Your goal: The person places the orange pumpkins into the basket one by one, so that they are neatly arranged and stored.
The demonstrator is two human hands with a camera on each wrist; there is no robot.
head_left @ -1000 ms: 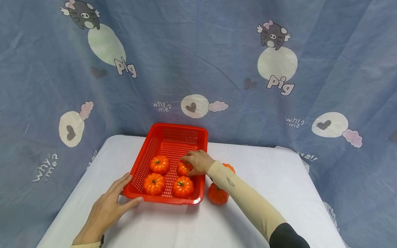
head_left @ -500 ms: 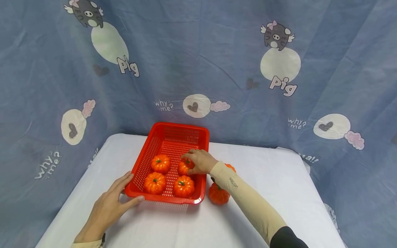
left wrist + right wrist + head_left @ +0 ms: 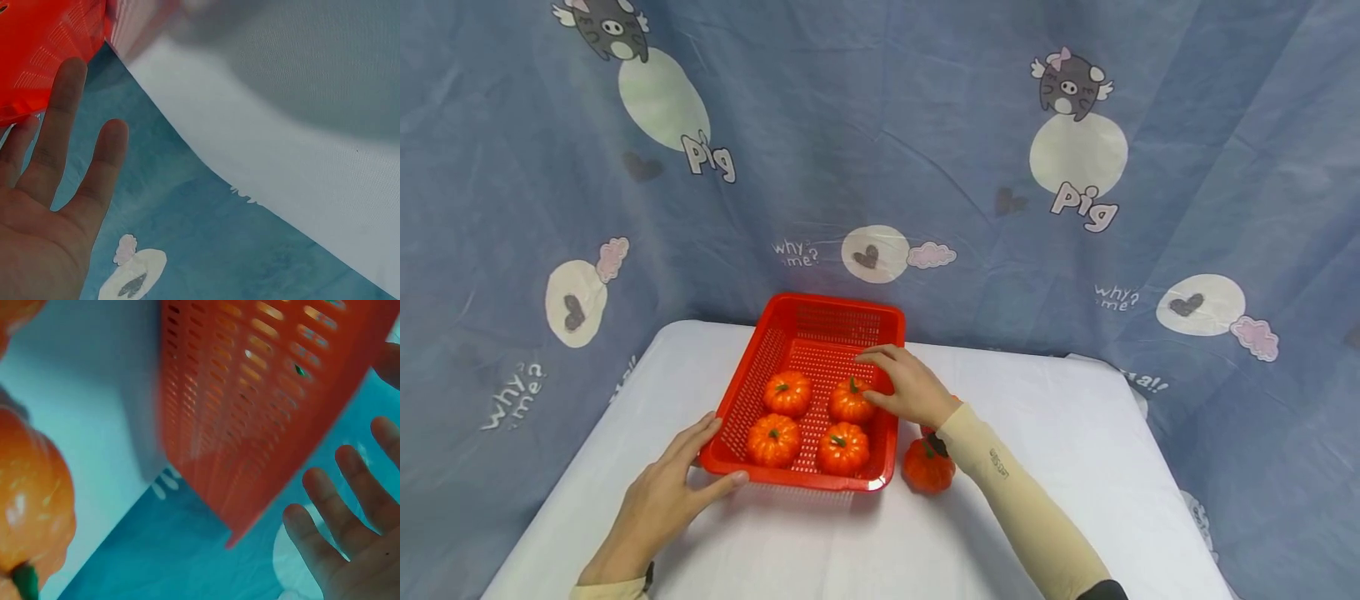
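Inside the red perforated basket [image 3: 805, 480], several small orange pumpkins sit on the base. My right hand [image 3: 913, 387] hovers over the basket's right side, its fingers spread, beside the back-right pumpkin [image 3: 848, 404]; nothing is in its grasp. In the right wrist view, the fingers of that hand [image 3: 350, 531] are apart, above the basket's wall [image 3: 225, 425]. My left hand [image 3: 658, 500] rests at the front-left corner of the basket, fingers and thumb extended along the rim. The left wrist view shows straight fingers next to the basket [image 3: 50, 44].
Right of the basket, a pumpkin [image 3: 928, 468] lies on the white tabletop [image 3: 1045, 417]. Behind it another is partly hidden by the right wrist. A blue printed cloth [image 3: 970, 167] hangs behind and beside the table.
My right hand has let go of the back-right pumpkin and lifted slightly away to the right. That pumpkin now shows more fully. The left hand stays at the basket's corner.
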